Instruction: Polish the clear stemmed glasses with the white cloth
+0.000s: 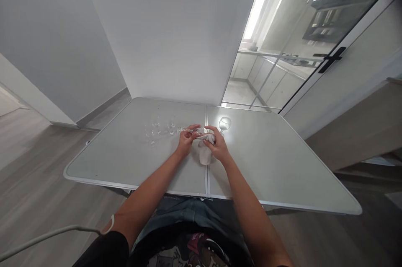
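Note:
Over the middle of the table, my left hand is closed on a small clear glass, much of it hidden by the fingers. Facing it, my right hand grips a white cloth, bunched against the glass with its lower end hanging down to the tabletop. Just beyond my right hand stands a clear stemmed glass with a round bowl. Left of my hands, several small transparent glasses are grouped; their outlines are faint against the pale surface.
A light folding table with a metal rim and a centre seam lies in front of me. Behind it rises a white wall. A glazed door with a black handle is at the right. A white cable runs by my left arm.

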`<state>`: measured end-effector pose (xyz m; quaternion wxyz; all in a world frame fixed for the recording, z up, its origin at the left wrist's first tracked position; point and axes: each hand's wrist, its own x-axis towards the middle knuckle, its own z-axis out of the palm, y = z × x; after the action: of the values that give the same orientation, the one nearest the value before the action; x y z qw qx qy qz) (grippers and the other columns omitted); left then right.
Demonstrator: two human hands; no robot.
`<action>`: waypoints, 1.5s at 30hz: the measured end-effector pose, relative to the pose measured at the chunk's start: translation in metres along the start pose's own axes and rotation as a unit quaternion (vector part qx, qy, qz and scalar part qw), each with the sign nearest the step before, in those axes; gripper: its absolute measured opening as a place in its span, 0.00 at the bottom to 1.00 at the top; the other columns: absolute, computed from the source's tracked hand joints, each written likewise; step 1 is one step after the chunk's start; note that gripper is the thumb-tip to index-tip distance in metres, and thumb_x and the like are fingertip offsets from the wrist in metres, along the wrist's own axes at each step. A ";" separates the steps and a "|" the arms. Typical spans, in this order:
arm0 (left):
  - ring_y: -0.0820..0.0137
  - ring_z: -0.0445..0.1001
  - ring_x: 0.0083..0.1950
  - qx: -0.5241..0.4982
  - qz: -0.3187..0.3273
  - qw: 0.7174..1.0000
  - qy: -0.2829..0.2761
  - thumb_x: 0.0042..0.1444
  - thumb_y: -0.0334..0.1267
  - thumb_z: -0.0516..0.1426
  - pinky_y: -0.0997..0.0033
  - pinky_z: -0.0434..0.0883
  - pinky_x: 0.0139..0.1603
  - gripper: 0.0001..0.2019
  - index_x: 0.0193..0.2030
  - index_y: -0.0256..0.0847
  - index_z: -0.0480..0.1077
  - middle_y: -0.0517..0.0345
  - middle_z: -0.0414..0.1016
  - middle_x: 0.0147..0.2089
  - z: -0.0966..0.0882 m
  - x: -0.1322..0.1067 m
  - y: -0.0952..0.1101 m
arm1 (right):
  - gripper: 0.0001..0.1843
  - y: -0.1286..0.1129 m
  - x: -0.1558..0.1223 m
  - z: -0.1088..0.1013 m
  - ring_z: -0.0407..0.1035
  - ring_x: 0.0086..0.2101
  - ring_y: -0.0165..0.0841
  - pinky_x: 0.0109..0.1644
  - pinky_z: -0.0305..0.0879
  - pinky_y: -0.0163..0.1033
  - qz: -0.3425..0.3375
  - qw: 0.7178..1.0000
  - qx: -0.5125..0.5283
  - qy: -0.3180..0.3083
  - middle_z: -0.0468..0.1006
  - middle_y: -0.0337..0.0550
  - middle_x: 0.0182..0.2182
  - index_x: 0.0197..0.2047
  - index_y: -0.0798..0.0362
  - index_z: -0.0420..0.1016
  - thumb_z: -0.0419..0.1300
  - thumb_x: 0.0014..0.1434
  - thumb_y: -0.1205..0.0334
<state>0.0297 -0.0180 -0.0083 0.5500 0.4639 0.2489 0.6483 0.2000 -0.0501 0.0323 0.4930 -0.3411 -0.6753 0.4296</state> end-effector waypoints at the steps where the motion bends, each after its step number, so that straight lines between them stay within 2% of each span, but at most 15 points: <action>1: 0.60 0.77 0.52 0.004 0.001 1.000 -0.001 0.51 0.52 0.69 0.64 0.71 0.53 0.23 0.50 0.41 0.80 0.46 0.77 0.57 0.000 0.000 0.001 | 0.28 0.000 0.000 -0.001 0.77 0.38 0.40 0.46 0.74 0.48 0.003 1.000 0.012 -0.006 0.83 0.45 0.44 0.61 0.45 0.63 0.63 0.60 0.51; 5: 0.61 0.77 0.51 0.009 0.010 1.000 0.000 0.53 0.51 0.68 0.64 0.74 0.49 0.23 0.53 0.42 0.78 0.46 0.76 0.59 0.001 0.002 0.001 | 0.26 0.001 0.001 -0.004 0.76 0.44 0.40 0.52 0.71 0.50 -0.016 1.000 -0.011 -0.005 0.81 0.46 0.51 0.63 0.45 0.64 0.59 0.64 0.51; 9: 0.60 0.78 0.50 0.003 0.014 1.000 0.016 0.53 0.52 0.68 0.62 0.75 0.48 0.23 0.52 0.42 0.78 0.45 0.74 0.61 0.002 0.001 -0.001 | 0.29 0.003 0.001 -0.007 0.75 0.47 0.41 0.57 0.68 0.50 -0.006 0.998 -0.056 0.012 0.82 0.43 0.48 0.68 0.44 0.62 0.58 0.66 0.52; 13: 0.60 0.79 0.48 0.007 -0.001 1.000 -0.011 0.53 0.52 0.68 0.61 0.75 0.50 0.24 0.53 0.40 0.78 0.43 0.76 0.59 0.004 -0.001 -0.001 | 0.29 0.003 0.003 -0.014 0.75 0.40 0.39 0.47 0.72 0.45 0.063 0.997 0.040 0.008 0.81 0.42 0.44 0.67 0.45 0.65 0.59 0.65 0.48; 17: 0.56 0.77 0.54 0.018 -0.004 0.998 -0.053 0.53 0.50 0.68 0.59 0.73 0.53 0.25 0.55 0.40 0.77 0.43 0.79 0.55 0.004 -0.001 0.000 | 0.33 0.003 0.004 -0.017 0.74 0.33 0.37 0.38 0.72 0.42 0.103 0.988 0.099 0.063 0.80 0.44 0.39 0.67 0.47 0.63 0.58 0.64 0.43; 21: 0.57 0.76 0.57 0.031 0.021 0.999 -0.025 0.52 0.48 0.69 0.58 0.71 0.58 0.23 0.53 0.42 0.79 0.46 0.78 0.56 0.004 0.001 0.002 | 0.27 0.003 0.002 -0.012 0.72 0.34 0.36 0.40 0.72 0.41 0.046 0.995 0.007 0.093 0.79 0.42 0.38 0.61 0.46 0.68 0.59 0.63 0.45; 24: 0.58 0.76 0.56 0.039 0.030 0.999 -0.016 0.52 0.48 0.69 0.55 0.69 0.61 0.21 0.51 0.43 0.80 0.46 0.78 0.58 0.003 0.001 0.005 | 0.30 0.001 0.000 -0.011 0.68 0.31 0.35 0.40 0.69 0.40 0.007 0.993 -0.105 0.062 0.77 0.38 0.33 0.63 0.45 0.68 0.64 0.59 0.51; 26: 0.58 0.77 0.54 0.045 0.028 0.998 -0.025 0.53 0.48 0.69 0.55 0.69 0.61 0.21 0.51 0.43 0.80 0.45 0.78 0.57 0.002 0.000 0.006 | 0.33 -0.001 0.000 -0.014 0.66 0.29 0.34 0.40 0.68 0.41 -0.002 0.991 -0.132 0.033 0.76 0.36 0.31 0.66 0.44 0.67 0.65 0.58 0.54; 28: 0.58 0.77 0.53 0.050 0.027 0.998 -0.034 0.54 0.49 0.68 0.56 0.71 0.59 0.21 0.52 0.42 0.80 0.44 0.77 0.58 0.002 0.000 0.007 | 0.33 -0.003 0.000 -0.019 0.65 0.29 0.33 0.41 0.68 0.41 0.002 0.994 -0.109 0.015 0.76 0.35 0.30 0.67 0.44 0.66 0.65 0.58 0.54; 31: 0.57 0.76 0.54 0.049 0.024 0.997 -0.050 0.54 0.50 0.68 0.59 0.73 0.54 0.22 0.52 0.42 0.80 0.43 0.76 0.60 0.001 0.000 0.005 | 0.32 -0.005 0.002 -0.025 0.67 0.30 0.33 0.38 0.68 0.40 0.037 0.999 -0.012 -0.007 0.76 0.36 0.32 0.64 0.45 0.69 0.66 0.57 0.52; 35: 0.57 0.76 0.56 0.034 0.015 0.996 -0.086 0.53 0.47 0.69 0.59 0.71 0.58 0.22 0.53 0.42 0.79 0.44 0.75 0.61 0.001 0.000 0.003 | 0.35 -0.003 0.003 -0.029 0.70 0.31 0.35 0.35 0.69 0.39 0.112 0.985 0.130 -0.014 0.78 0.40 0.36 0.64 0.47 0.69 0.67 0.56 0.48; 38: 0.57 0.75 0.59 0.030 0.025 0.994 -0.098 0.52 0.46 0.69 0.60 0.71 0.59 0.20 0.51 0.43 0.79 0.45 0.75 0.62 0.001 0.000 0.003 | 0.37 -0.003 0.001 -0.030 0.72 0.32 0.36 0.35 0.70 0.40 0.139 0.975 0.172 -0.015 0.79 0.43 0.38 0.66 0.47 0.65 0.67 0.56 0.46; 40: 0.58 0.75 0.59 0.037 0.024 0.994 -0.102 0.52 0.46 0.70 0.61 0.71 0.59 0.21 0.52 0.42 0.79 0.44 0.75 0.61 0.002 0.000 0.004 | 0.37 -0.006 -0.002 -0.029 0.73 0.33 0.36 0.36 0.71 0.40 0.128 0.981 0.146 -0.025 0.80 0.42 0.38 0.68 0.46 0.63 0.65 0.59 0.46; 42: 0.58 0.76 0.57 0.038 0.019 0.994 -0.103 0.51 0.48 0.70 0.62 0.72 0.57 0.23 0.53 0.42 0.79 0.43 0.76 0.60 0.002 0.000 0.006 | 0.33 -0.010 -0.007 -0.029 0.74 0.35 0.37 0.39 0.73 0.41 0.086 0.994 0.064 -0.037 0.80 0.42 0.41 0.68 0.44 0.62 0.62 0.63 0.47; 45: 0.57 0.78 0.55 0.017 0.000 0.994 -0.104 0.51 0.51 0.70 0.61 0.75 0.53 0.25 0.53 0.40 0.79 0.40 0.77 0.60 0.002 -0.001 0.006 | 0.28 -0.010 -0.014 -0.034 0.76 0.44 0.39 0.53 0.73 0.49 -0.024 0.989 -0.123 -0.076 0.80 0.43 0.50 0.69 0.42 0.61 0.58 0.67 0.56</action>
<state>0.0287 -0.0214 -0.0029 0.5646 0.5382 0.2018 0.5923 0.2358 -0.0589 0.0414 0.4050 -0.3491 -0.7665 0.3558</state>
